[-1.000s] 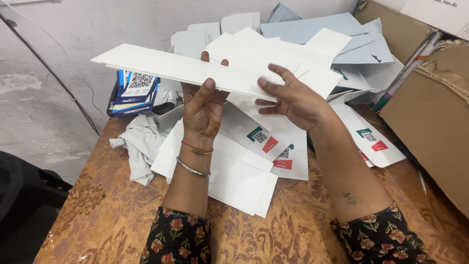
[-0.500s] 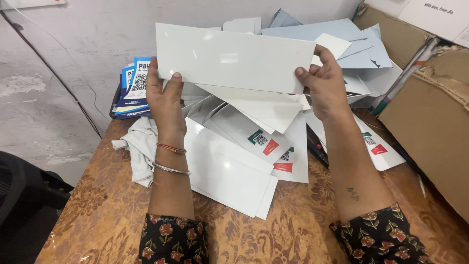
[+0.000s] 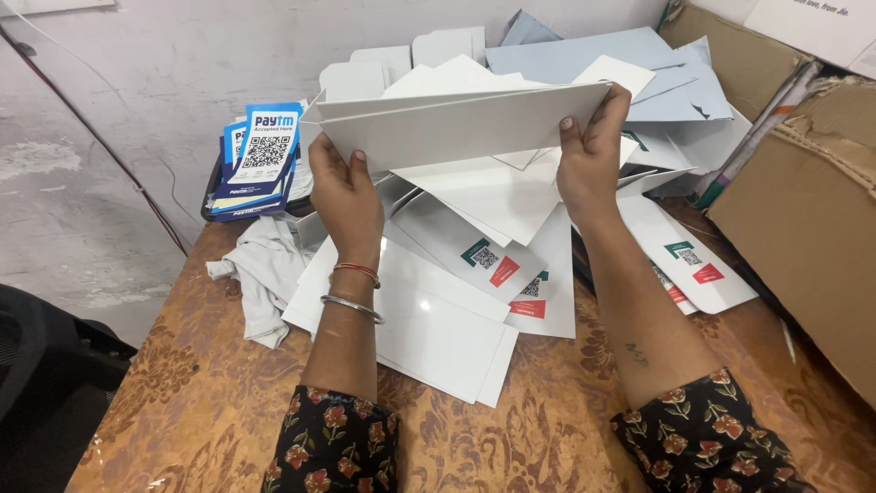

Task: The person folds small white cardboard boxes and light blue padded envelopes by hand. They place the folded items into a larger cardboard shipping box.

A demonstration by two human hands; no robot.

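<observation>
Nearest lies a brown table (image 3: 210, 402) with an ornate floral pattern. Beneath both forearms spread loose white glossy cards (image 3: 429, 319) bearing green and red marks. The left hand (image 3: 347, 196) and right hand (image 3: 589, 160) each grip an end of a long white flat cardboard sheet (image 3: 456, 128), lifted above the pile. Left of the left hand sit a crumpled grey cloth (image 3: 260, 269) and blue-and-white printed cards (image 3: 260, 160). Right of the right hand stands a brown corrugated box (image 3: 803, 228). Beyond is a scuffed whitish wall (image 3: 137, 73).
</observation>
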